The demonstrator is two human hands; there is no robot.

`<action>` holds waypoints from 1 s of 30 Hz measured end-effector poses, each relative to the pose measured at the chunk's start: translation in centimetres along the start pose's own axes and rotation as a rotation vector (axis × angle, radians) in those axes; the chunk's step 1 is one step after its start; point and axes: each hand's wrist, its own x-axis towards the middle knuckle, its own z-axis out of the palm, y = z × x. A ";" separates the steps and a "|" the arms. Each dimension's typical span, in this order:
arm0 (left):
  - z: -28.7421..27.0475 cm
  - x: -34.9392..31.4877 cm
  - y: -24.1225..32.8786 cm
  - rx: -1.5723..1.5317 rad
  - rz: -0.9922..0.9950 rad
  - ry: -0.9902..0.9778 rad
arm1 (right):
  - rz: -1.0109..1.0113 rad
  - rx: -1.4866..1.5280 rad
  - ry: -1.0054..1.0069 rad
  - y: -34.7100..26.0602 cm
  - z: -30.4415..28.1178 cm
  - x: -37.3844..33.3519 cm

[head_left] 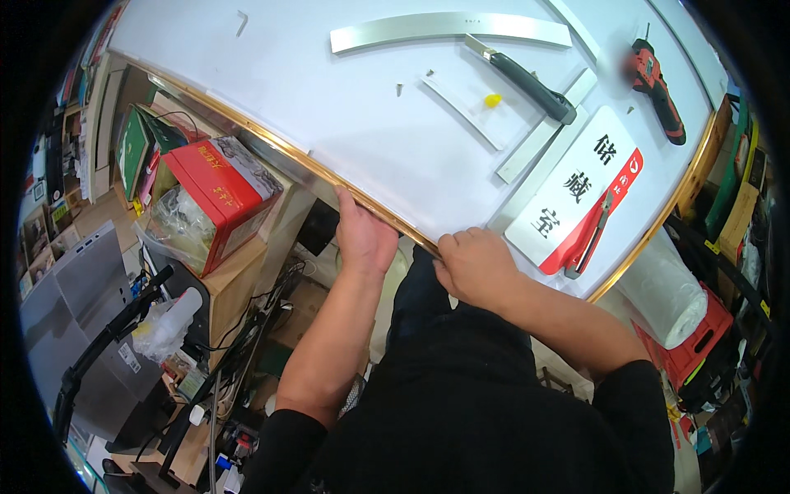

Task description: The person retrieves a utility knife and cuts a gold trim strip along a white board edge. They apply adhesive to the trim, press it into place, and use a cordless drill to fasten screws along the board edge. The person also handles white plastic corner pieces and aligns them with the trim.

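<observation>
A white board (271, 90) with a gold edge trim (284, 146) spreads out in front of me. My left hand (364, 235) grips the trim at the near edge, with most of its fingers hidden under the board. Just to its right, my right hand (477, 262) is closed over the same edge near the front corner, knuckles up. Beyond the right hand lies a white and red sign plate (568, 169) with a red utility knife (589, 239) on it. A dark-handled cutter (527, 82) rests farther back, its blade end touching a long flat metal strip (448, 28).
A red and black power screwdriver (657, 95) lies at the board's far right. Around the middle are a yellow piece (493, 100), a thin white strip (462, 112) and several screws. At left, a red box (216, 198) stands below the edge. A plastic-wrapped roll (666, 296) is at right.
</observation>
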 end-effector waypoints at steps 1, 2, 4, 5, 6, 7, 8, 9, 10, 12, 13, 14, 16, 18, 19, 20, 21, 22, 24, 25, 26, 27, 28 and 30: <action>0.1 0.1 0.0 -0.002 0.008 0.001 | 0.020 0.014 -0.011 -0.1 -0.4 0.1; 0.3 0.2 -0.1 0.000 0.011 0.014 | 0.026 0.028 0.003 -0.1 -0.8 0.3; 0.6 0.2 -0.3 -0.015 0.011 0.025 | 0.038 0.049 0.047 0.1 -1.4 1.3; 0.8 0.2 -0.3 -0.017 0.009 0.039 | 0.022 0.065 0.109 0.2 -1.6 1.7; 1.0 0.2 -0.3 -0.011 0.021 0.052 | 0.020 0.067 0.108 0.4 -1.7 2.1; 1.2 0.2 -0.2 0.000 0.031 0.068 | 0.005 0.077 0.134 0.5 -1.8 2.4; 1.5 0.2 -0.2 0.011 0.037 0.105 | -0.009 0.085 0.153 0.5 -1.7 2.7; 1.7 0.3 -0.1 0.028 0.045 0.099 | -0.017 0.106 0.154 0.6 -1.6 3.0; 2.0 0.4 0.1 0.045 0.046 0.112 | -0.021 0.125 0.148 0.7 -1.4 3.2; 2.4 0.4 0.1 0.060 0.049 0.115 | -0.022 0.170 0.145 0.7 -1.1 3.1; 2.5 0.3 0.1 0.059 0.054 0.106 | -0.021 0.196 0.150 0.6 -0.9 2.9; 2.6 0.3 0.1 0.063 0.063 0.095 | -0.032 0.229 0.172 0.5 -0.8 2.7; 2.6 0.4 0.2 0.084 0.070 0.078 | -0.006 0.363 0.183 0.2 -0.9 1.0; 2.6 0.5 0.2 0.099 0.076 0.075 | 0.052 0.533 0.150 -0.2 -1.3 -1.2; 2.6 0.5 0.1 0.103 0.075 0.083 | 0.105 0.634 0.101 -0.4 -1.4 -2.6; 2.5 0.5 0.1 0.110 0.074 0.097 | 0.195 0.726 0.012 -0.4 -1.5 -3.8; 2.5 0.6 0.1 0.118 0.069 0.115 | 0.131 0.722 0.046 -0.1 -1.6 -4.8; 2.5 0.6 0.1 0.128 0.061 0.140 | 0.106 0.710 0.039 0.3 -1.7 -5.9; 2.6 0.5 0.0 0.147 0.058 0.158 | 0.093 0.705 0.141 1.5 -1.7 -8.1; 2.6 0.5 0.0 0.155 0.064 0.151 | 0.131 0.699 0.206 2.4 -1.7 -9.3; 2.6 0.4 0.0 0.165 0.076 0.139 | 0.113 0.649 0.384 4.3 -1.9 -10.5; 2.7 0.4 0.1 0.164 0.070 0.142 | 0.224 0.341 0.534 6.6 -2.7 -12.2; 2.7 0.4 0.1 0.163 0.075 0.138 | 0.303 0.387 0.744 9.4 -3.6 -13.9; 2.7 0.3 0.2 0.168 0.068 0.142 | 0.591 0.691 1.138 14.9 -5.8 -17.9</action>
